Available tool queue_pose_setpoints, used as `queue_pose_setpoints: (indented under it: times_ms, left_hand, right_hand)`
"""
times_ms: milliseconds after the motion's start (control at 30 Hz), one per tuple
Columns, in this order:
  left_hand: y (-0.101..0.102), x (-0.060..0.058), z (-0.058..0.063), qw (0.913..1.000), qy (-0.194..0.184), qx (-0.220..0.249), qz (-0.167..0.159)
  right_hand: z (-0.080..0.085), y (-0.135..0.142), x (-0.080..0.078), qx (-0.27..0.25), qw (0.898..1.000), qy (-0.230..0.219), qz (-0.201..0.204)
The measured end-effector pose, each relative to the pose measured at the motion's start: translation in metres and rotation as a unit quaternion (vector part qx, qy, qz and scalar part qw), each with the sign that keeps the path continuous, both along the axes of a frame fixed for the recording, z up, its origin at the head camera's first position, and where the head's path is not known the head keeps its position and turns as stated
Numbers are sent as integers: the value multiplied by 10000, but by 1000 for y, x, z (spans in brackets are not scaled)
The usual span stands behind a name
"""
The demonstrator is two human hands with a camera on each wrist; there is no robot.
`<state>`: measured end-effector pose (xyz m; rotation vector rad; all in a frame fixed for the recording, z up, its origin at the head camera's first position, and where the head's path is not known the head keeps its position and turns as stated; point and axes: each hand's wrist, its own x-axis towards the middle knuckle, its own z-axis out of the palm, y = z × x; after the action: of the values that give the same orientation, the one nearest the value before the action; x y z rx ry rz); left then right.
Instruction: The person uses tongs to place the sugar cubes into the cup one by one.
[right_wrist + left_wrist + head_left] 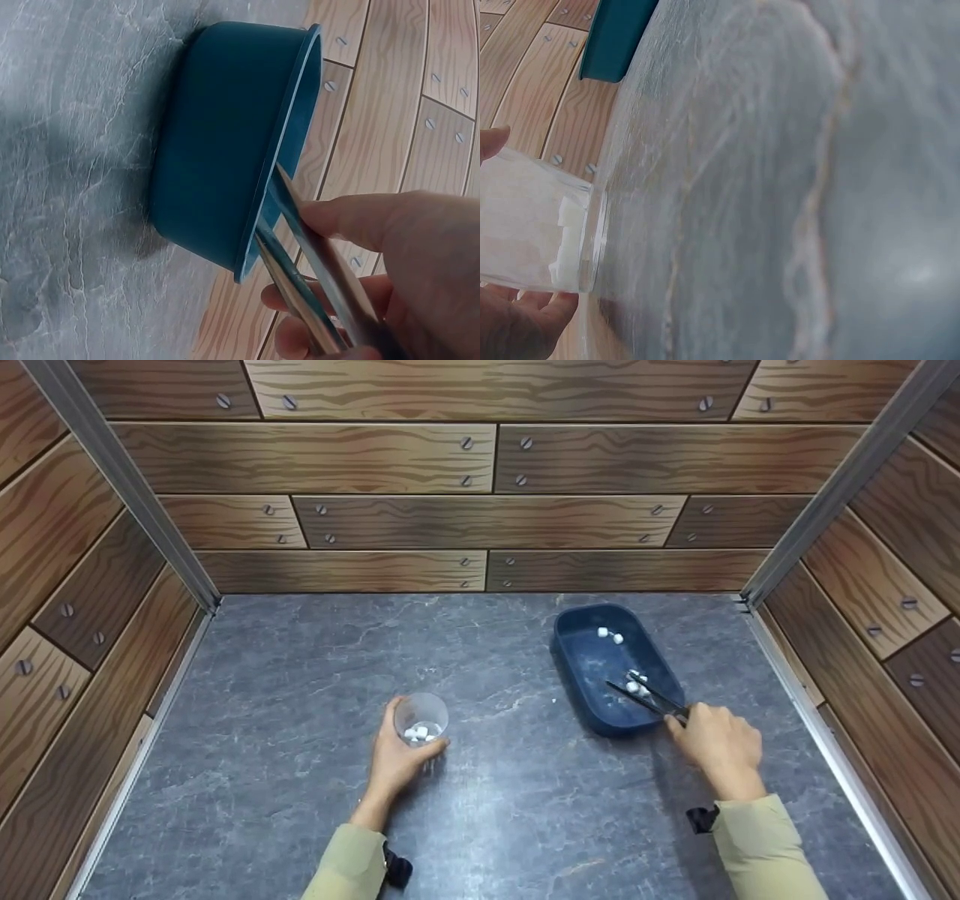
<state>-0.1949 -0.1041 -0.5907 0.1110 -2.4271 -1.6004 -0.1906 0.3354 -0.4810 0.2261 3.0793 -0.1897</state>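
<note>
My left hand (399, 761) grips a clear cup (421, 712) on the table, thumb on one side and fingers on the other. Several small white cubes (570, 240) lie at the cup's bottom. On the right, my right hand (720, 746) holds metal tweezers (315, 262) between thumb and fingers. The spread tips reach down into a dark blue tray (574, 682), around a cluster of white pieces (634, 685). Two more white cubes (610, 635) lie near the tray's far end. Whether the tips touch a piece cannot be told; the tray wall hides them in the right wrist view.
The grey marbled tabletop (300, 660) is bounded by wood-patterned walls (390, 457) at the back and both sides, with metal posts at the corners. A tiny white speck (554, 701) lies on the table left of the tray.
</note>
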Motion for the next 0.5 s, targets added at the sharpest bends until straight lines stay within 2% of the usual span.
queue_pose_setpoints:
  times_ms: [500]
  left_hand:
    - [0, 1, 1, 9998, -211, -14, -3]
  right_hand:
    - [8, -2, 0, 144, 9993, -331, -125]
